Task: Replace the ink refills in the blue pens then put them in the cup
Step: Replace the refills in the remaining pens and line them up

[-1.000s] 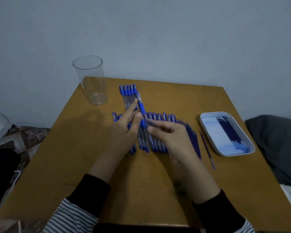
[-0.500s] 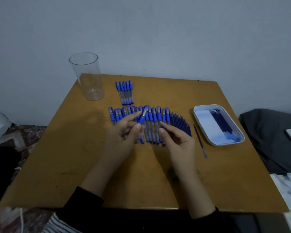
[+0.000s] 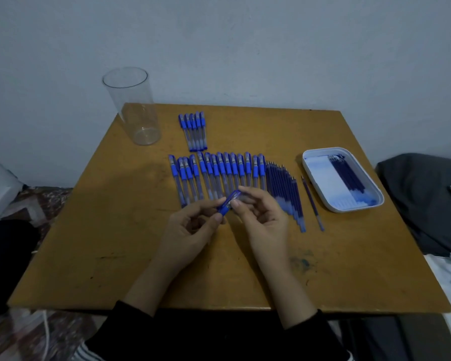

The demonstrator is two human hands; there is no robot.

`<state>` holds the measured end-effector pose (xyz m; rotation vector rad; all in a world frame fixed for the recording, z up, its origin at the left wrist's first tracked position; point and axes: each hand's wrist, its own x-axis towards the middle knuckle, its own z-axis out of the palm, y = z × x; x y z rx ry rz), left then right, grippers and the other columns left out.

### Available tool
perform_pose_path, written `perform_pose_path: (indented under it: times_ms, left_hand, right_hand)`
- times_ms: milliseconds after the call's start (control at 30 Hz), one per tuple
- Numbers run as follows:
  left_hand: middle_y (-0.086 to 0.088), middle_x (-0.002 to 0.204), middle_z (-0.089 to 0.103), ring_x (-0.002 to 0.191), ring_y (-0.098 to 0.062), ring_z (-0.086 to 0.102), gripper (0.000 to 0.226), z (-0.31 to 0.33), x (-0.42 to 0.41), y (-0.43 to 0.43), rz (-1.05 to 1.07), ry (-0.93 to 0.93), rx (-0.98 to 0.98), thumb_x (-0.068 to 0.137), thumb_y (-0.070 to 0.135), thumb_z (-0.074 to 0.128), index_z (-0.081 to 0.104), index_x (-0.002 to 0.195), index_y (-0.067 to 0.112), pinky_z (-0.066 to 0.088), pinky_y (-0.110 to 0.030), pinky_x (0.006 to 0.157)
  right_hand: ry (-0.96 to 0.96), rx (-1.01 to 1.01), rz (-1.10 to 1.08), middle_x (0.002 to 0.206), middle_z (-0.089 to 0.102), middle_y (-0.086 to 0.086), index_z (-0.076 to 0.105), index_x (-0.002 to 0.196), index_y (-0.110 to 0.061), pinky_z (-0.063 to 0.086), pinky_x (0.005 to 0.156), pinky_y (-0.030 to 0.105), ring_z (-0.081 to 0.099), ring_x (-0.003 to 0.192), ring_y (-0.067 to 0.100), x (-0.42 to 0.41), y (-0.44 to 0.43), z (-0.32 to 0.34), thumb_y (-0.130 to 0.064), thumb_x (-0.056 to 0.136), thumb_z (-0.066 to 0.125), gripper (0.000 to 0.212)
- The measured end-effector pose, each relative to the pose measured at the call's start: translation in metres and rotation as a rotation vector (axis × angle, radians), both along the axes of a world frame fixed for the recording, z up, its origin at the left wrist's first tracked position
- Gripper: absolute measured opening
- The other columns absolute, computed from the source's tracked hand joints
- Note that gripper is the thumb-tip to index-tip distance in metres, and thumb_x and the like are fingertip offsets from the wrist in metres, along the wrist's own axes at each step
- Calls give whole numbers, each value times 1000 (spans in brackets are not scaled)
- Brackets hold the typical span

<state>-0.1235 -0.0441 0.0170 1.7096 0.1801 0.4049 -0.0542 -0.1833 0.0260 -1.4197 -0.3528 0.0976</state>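
Your left hand [image 3: 188, 230] and right hand [image 3: 263, 220] pinch one blue plastic pen [image 3: 228, 204]. The ochre wooden surface [image 3: 115, 243] stands before a grey wall [image 3: 245, 48].

Brown wooden table [image 3: 115, 256], plain grey-blue wall [image 3: 245, 48], dim light

a brown table [image 3: 115, 256] stands against a grey wall [image 3: 245, 48], dark grey fabric [image 3: 422, 199] beside its right edge.

The pen [image 3: 229, 202] is now lifted off the row [image 3: 228, 169] and sits closer to the person. The right hand [image 3: 263, 222] has left the row and now pinches the pen too, along with the left hand [image 3: 190, 230].
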Motion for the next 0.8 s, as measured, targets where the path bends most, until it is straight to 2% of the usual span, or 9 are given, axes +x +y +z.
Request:
perform_pose_path:
  times_ms: [100, 200, 267, 433, 600, 700, 800]
  left_hand:
    - [9, 82, 73, 58, 0, 56, 28, -1, -1, -1, -5, 10, -5, 88, 16, 69, 70, 115, 22, 43, -14, 56]
    - [12, 82, 70, 59, -7, 53, 29, 2, -2, -1, 9, 25, 12, 81, 28, 72, 72, 110, 30, 42, -21, 55]
    - [7, 79, 69, 54, -2, 49, 28, 4, -2, -2, 3, 21, 10, 80, 28, 71, 72, 108, 32, 40, -18, 52]
    - [-5, 84, 66, 47, -4, 40, 27, 7, -3, -1, -20, 17, 33, 82, 28, 69, 71, 108, 35, 33, -17, 46]
    - [1, 84, 68, 48, -12, 42, 28, 4, -3, 0, -34, 33, 45, 83, 30, 68, 70, 111, 35, 33, -22, 45]
    - [8, 79, 67, 48, -5, 43, 29, 5, -4, 1, -46, 39, 46, 86, 27, 67, 69, 114, 34, 35, -18, 47]
    - [14, 69, 64, 49, 0, 43, 38, 5, -5, 0, -103, 54, 130, 94, 10, 62, 61, 123, 35, 33, -10, 50]
  right_hand:
    - [-10, 23, 30, 96, 69, 9, 66, 105, -10, 56, 79, 24, 68, 91, 19, 0, 0, -1, -2, 86, 70, 21]
    - [3, 61, 28, 93, 69, 8, 65, 99, -9, 56, 78, 24, 68, 88, 17, 2, -1, -4, -2, 85, 70, 17]
    - [16, 88, 28, 90, 70, 3, 64, 95, -9, 56, 77, 24, 68, 86, 16, 3, -1, -6, -4, 84, 71, 14]
    - [28, 120, 38, 88, 70, -1, 62, 91, -8, 57, 78, 25, 69, 88, 15, 3, -2, -7, -4, 83, 70, 12]
    - [18, 106, 45, 88, 69, -3, 60, 89, -10, 56, 79, 24, 68, 88, 13, 3, 0, -7, 0, 85, 68, 14]
    - [17, 115, 50, 90, 68, 1, 58, 89, -10, 56, 79, 24, 68, 89, 13, 4, 0, -7, 3, 86, 66, 16]
    - [6, 157, 48, 97, 68, 13, 57, 91, -9, 56, 85, 28, 68, 96, 19, 10, 0, -6, -4, 87, 67, 12]
